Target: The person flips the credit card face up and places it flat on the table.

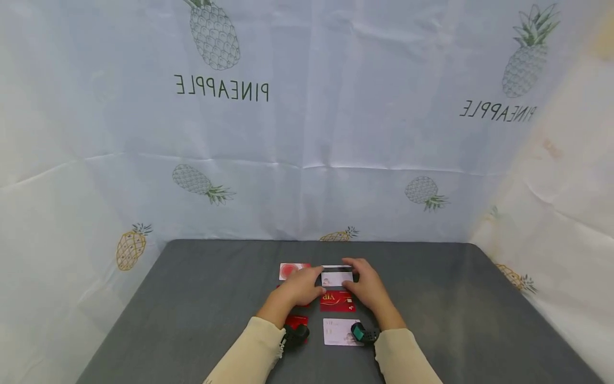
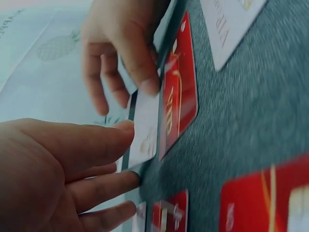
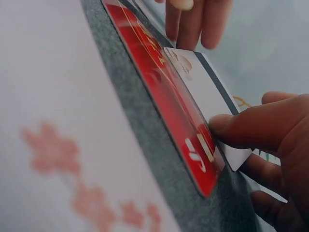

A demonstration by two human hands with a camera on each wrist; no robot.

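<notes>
A white card with a black stripe (image 1: pixel 337 278) is between the two hands, toward the back of the group of cards. My right hand (image 1: pixel 368 285) pinches its right end, the thumb (image 3: pixel 224 124) on its face and other fingers behind. At the card's left end is my left hand (image 1: pixel 299 288), fingers loosely extended; in the right wrist view its fingers (image 3: pixel 190 24) hang close to the card's far corner. Whether they touch it is unclear. Just in front lies a red VIP card (image 1: pixel 338 303), partly overlapped by the white card in the right wrist view.
A pale VIP card (image 1: pixel 340 332) lies nearest, beside the right wrist. To the left are a card with a red circle (image 1: pixel 288 271) and a red card (image 1: pixel 296 321), partly covered by the left arm. The dark grey table (image 1: pixel 201 298) meets a pineapple-print curtain (image 1: pixel 297 202).
</notes>
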